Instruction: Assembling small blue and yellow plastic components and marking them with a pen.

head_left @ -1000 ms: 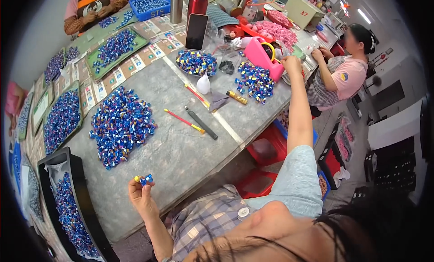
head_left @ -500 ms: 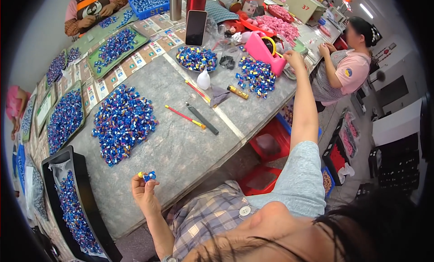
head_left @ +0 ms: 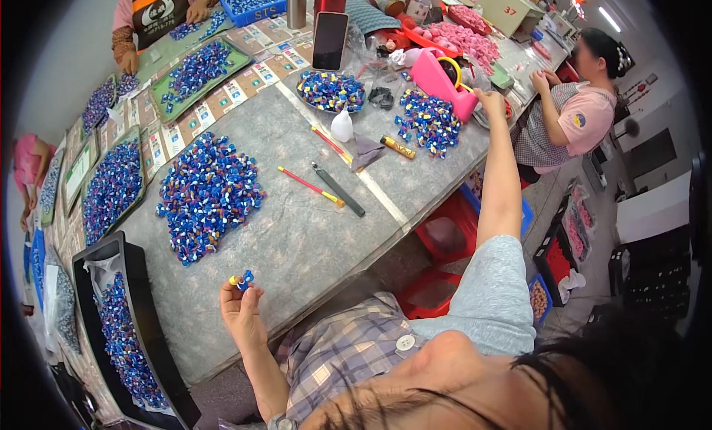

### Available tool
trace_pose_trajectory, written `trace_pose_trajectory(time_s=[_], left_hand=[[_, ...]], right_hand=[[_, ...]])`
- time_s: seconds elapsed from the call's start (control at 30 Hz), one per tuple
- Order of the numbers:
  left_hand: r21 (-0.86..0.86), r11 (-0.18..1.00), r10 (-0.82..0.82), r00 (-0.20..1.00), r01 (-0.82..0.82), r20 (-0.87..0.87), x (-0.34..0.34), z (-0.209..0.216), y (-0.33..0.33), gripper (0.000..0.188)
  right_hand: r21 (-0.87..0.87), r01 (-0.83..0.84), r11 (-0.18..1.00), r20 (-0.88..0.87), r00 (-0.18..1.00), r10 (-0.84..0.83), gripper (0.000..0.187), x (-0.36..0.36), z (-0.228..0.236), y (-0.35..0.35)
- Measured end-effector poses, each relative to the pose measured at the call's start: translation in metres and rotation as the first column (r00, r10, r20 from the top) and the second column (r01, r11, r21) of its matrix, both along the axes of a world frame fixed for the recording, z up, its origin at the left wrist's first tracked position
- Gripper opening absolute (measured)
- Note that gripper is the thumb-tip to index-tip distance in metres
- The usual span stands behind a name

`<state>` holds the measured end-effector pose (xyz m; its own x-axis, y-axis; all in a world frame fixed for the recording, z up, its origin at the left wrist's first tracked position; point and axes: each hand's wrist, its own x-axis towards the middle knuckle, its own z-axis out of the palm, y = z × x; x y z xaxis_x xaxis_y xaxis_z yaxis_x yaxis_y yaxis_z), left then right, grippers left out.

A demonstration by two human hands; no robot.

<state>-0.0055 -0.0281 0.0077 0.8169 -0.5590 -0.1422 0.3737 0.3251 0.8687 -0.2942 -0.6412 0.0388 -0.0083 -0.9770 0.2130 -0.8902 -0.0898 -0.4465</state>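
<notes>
Grey table (head_left: 311, 244), left fingers (head_left: 250, 299) pinching small blue-yellow piece (head_left: 246, 279)

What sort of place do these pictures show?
Probably a small-parts workshop: a pile of mostly blue pieces lies on the worktable, a black bin holds more, and an aproned co-worker is nearby.

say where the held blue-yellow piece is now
The blue-yellow piece is in the left hand, lower left in the head view, on the near side of the large loose pile.
</notes>
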Motion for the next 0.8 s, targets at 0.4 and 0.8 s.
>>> trace_pose_trajectory(time_s=[0.4, 0.8], left_hand=[[0.053, 0.998, -0.028, 0.999, 0.029, -0.025, 0.000, 0.002, 0.003, 0.031], [0.325, 0.945, -0.170, 0.902, 0.036, 0.396, -0.019, 0.003, -0.024, 0.031]], right_hand=[[-0.129, -0.179, 0.975, 0.283, 0.936, 0.209, 0.019, -0.046, -0.054, -0.014], [0.016, -0.965, 0.263, 0.737, 0.189, 0.648, 0.018, 0.143, 0.001, 0.332]])
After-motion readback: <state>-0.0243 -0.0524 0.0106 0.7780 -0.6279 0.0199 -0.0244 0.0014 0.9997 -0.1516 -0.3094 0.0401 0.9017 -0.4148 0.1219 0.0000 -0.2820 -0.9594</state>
